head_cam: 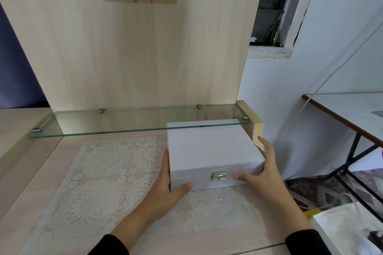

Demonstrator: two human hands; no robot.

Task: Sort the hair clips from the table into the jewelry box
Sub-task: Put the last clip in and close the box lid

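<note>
While its lid lies down flat, the white jewelry box sits on the right part of the table, its silver clasp facing the person and its far edge tucked under a glass shelf. The left hand lies against the box's left side with fingers straight and the thumb across the front lower corner. The right hand mirrors it on the right side, fingers extended, thumb touching the front just beside the clasp. Neither hand curls round the box. A white lace mat lies under the box's near edge and spreads leftward. A pale wooden panel rises behind the shelf.
</note>
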